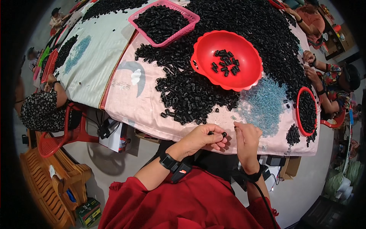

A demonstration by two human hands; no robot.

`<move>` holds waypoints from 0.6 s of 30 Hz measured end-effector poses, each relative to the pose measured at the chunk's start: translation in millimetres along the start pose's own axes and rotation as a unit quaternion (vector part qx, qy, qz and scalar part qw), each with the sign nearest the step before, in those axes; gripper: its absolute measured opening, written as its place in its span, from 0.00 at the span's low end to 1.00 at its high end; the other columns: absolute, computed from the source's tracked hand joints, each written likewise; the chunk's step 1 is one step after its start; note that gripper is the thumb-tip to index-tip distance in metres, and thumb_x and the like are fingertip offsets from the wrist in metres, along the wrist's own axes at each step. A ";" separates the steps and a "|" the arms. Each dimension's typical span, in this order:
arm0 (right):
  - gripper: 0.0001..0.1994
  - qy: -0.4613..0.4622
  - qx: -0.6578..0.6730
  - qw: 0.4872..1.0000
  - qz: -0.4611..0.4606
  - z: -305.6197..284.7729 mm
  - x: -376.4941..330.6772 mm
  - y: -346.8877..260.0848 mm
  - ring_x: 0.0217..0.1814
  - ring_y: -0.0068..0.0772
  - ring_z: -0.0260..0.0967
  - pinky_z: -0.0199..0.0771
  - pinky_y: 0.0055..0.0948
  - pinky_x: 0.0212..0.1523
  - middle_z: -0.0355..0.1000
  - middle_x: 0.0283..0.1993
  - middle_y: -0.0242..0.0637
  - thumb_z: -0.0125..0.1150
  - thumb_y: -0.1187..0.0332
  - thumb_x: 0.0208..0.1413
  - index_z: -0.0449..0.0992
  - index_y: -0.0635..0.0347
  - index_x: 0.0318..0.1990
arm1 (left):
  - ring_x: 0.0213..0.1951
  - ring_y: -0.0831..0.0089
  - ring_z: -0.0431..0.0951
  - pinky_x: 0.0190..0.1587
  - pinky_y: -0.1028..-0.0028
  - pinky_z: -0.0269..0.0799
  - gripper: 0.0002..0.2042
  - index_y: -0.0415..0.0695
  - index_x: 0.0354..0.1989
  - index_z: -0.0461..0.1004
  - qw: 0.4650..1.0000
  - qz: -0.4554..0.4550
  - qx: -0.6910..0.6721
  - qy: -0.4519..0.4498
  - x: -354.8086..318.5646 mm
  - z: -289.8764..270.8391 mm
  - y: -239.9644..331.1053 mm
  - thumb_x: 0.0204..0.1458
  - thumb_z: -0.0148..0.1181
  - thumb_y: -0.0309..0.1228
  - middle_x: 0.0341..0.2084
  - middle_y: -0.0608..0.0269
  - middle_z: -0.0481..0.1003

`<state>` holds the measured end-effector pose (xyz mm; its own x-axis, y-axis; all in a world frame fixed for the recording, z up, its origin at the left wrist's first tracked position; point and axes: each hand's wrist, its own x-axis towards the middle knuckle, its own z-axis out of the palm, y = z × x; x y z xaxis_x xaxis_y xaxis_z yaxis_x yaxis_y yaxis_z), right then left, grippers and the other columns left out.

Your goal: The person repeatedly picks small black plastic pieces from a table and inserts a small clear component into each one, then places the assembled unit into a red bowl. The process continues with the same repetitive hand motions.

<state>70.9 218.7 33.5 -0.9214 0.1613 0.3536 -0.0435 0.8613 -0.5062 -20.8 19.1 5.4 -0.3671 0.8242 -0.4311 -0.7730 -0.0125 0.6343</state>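
Observation:
At the table's front edge my left hand [203,138] is closed on small black plastic caps [224,134], which show between its fingers. Close to its right, my right hand [248,143] is raised with thumb and fingertips pinched together; whatever they may hold is too small to make out. Just past the hands lies a loose heap of black caps [190,95]. Right of that heap spreads a pile of small clear bluish pieces [265,107]. A red scalloped bowl [206,45] stands beyond, holding several black caps.
A pink basket [167,39] full of black parts stands at the far left. On the right is a red oval tray [298,110] of black caps. Other people sit around the table [145,114]. A red chair [70,131] and wooden bench [49,187] are at left.

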 end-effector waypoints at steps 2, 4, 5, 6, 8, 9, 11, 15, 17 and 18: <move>0.08 -0.024 0.079 0.996 0.040 -9.2 -2.0 -6.5 0.46 0.37 0.74 0.62 0.37 0.57 0.81 0.43 0.38 0.64 0.74 0.66 0.83 0.62 0.50 | 0.42 0.77 0.85 0.43 0.78 0.85 0.14 0.42 0.57 0.76 1.000 0.014 0.004 0.004 1.0 2.0 -1.3 0.68 0.65 0.35 0.44 0.63 0.82; 0.08 -0.053 0.172 0.977 0.111 -13.0 -5.8 -13.4 0.47 0.37 0.74 0.64 0.35 0.57 0.82 0.44 0.39 0.63 0.74 0.68 0.83 0.63 0.50 | 0.41 0.79 0.85 0.43 0.78 0.84 0.14 0.42 0.56 0.76 1.000 0.021 0.011 0.003 1.7 4.0 -1.4 0.68 0.65 0.35 0.43 0.65 0.82; 0.08 -0.052 0.169 0.979 0.103 -14.4 -5.5 -16.1 0.48 0.37 0.74 0.64 0.35 0.58 0.81 0.44 0.38 0.62 0.73 0.68 0.83 0.62 0.50 | 0.40 0.80 0.84 0.43 0.78 0.84 0.14 0.42 0.56 0.77 1.000 0.020 0.016 0.001 1.4 4.8 -0.6 0.68 0.65 0.35 0.42 0.66 0.81; 0.08 -0.051 0.167 0.980 0.095 -15.8 -5.0 -18.5 0.48 0.37 0.74 0.64 0.35 0.58 0.81 0.44 0.38 0.62 0.73 0.68 0.83 0.62 0.50 | 0.40 0.80 0.84 0.42 0.78 0.84 0.13 0.43 0.56 0.77 1.000 0.020 0.021 0.000 1.1 5.8 0.2 0.68 0.66 0.35 0.41 0.68 0.81; 0.08 -0.045 0.155 0.984 0.077 -15.6 -3.7 -22.1 0.49 0.37 0.73 0.64 0.35 0.58 0.80 0.44 0.38 0.62 0.72 0.69 0.84 0.61 0.50 | 0.37 0.82 0.83 0.42 0.79 0.85 0.13 0.42 0.55 0.77 1.000 0.021 0.018 0.012 0.3 9.5 1.6 0.67 0.67 0.33 0.42 0.68 0.81; 0.07 -0.040 0.147 0.986 0.067 -14.7 -2.3 -23.8 0.49 0.37 0.73 0.64 0.35 0.59 0.80 0.44 0.38 0.63 0.72 0.69 0.84 0.60 0.50 | 0.36 0.83 0.82 0.41 0.79 0.85 0.13 0.42 0.55 0.77 0.999 0.021 0.017 0.019 0.0 10.6 1.8 0.66 0.67 0.32 0.42 0.68 0.81; 0.07 -0.032 0.143 0.987 0.060 -12.5 -2.0 -26.1 0.50 0.37 0.73 0.64 0.35 0.59 0.79 0.44 0.37 0.63 0.72 0.68 0.84 0.59 0.50 | 0.36 0.83 0.82 0.41 0.79 0.85 0.13 0.43 0.55 0.77 0.999 0.020 0.020 0.024 -0.3 10.6 1.4 0.66 0.68 0.32 0.41 0.70 0.80; 0.07 -0.011 0.150 0.987 0.055 -6.4 -4.6 -26.4 0.48 0.36 0.73 0.63 0.35 0.57 0.78 0.43 0.35 0.65 0.73 0.66 0.84 0.58 0.49 | 0.35 0.83 0.82 0.42 0.79 0.85 0.13 0.43 0.55 0.77 0.999 0.030 0.015 0.024 -0.2 9.4 -1.2 0.65 0.68 0.31 0.41 0.70 0.79; 0.07 -0.001 0.167 0.984 0.062 -3.7 -6.1 -25.4 0.46 0.36 0.73 0.64 0.33 0.54 0.77 0.43 0.35 0.66 0.75 0.65 0.84 0.59 0.49 | 0.35 0.83 0.82 0.41 0.79 0.85 0.13 0.42 0.54 0.77 0.999 0.033 0.015 0.024 -0.8 10.4 -1.4 0.65 0.68 0.31 0.41 0.70 0.79; 0.07 0.001 0.185 0.980 0.073 -2.5 -7.9 -24.8 0.46 0.36 0.72 0.65 0.33 0.53 0.76 0.43 0.36 0.66 0.74 0.65 0.84 0.60 0.49 | 0.35 0.83 0.82 0.41 0.79 0.85 0.13 0.42 0.54 0.77 0.999 0.034 0.015 0.023 -1.0 11.1 -1.2 0.65 0.68 0.31 0.41 0.70 0.79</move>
<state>80.2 197.2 45.3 -0.9274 0.2712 0.2576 -0.0490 0.5948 -0.8024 -13.8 24.6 12.2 -0.4425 0.7950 -0.4149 -0.7298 -0.0503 0.6819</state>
